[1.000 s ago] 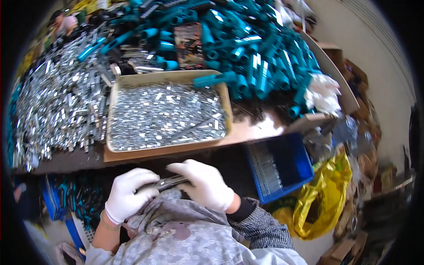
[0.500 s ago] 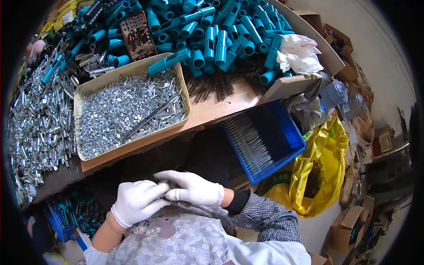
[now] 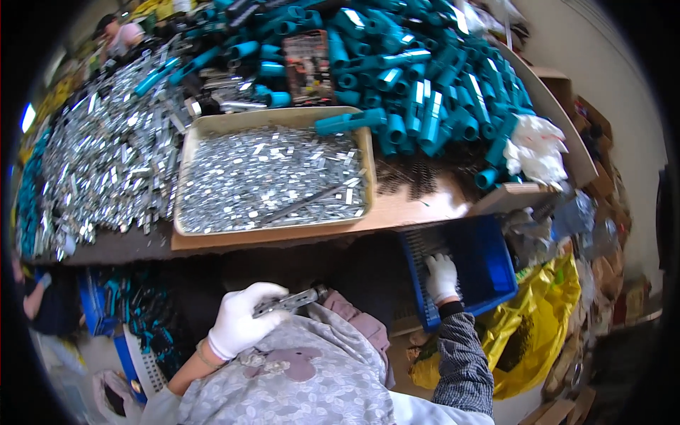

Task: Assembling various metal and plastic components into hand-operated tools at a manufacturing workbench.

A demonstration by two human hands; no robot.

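Observation:
My left hand point(image 3: 248, 320), in a white glove, is closed around a slim silver metal part point(image 3: 285, 303) with a dark end, held over my lap. My right hand point(image 3: 442, 276), also gloved in white, reaches into a blue plastic bin point(image 3: 501, 265). It is over the row of thin metal pieces point(image 3: 421, 246) along the bin's left side; its fingertips are blurred, so their grip does not show. Beyond my hands, a cream tray point(image 3: 276, 226) on the table holds many small silver parts. A long dark metal strip point(image 3: 301, 204) lies across them.
Teal plastic tubes point(image 3: 425, 117) are heaped behind the tray, one resting over its corner. Loose silver parts point(image 3: 106, 156) cover the table's left. Dark springs point(image 3: 407, 177) lie right of the tray. A yellow bag point(image 3: 549, 336) stands beside the bin. Another person point(image 3: 126, 34) is at far left.
My right hand has left my left hand and moved right into the blue bin. The metal part in my left hand now shows. The whole view has shifted.

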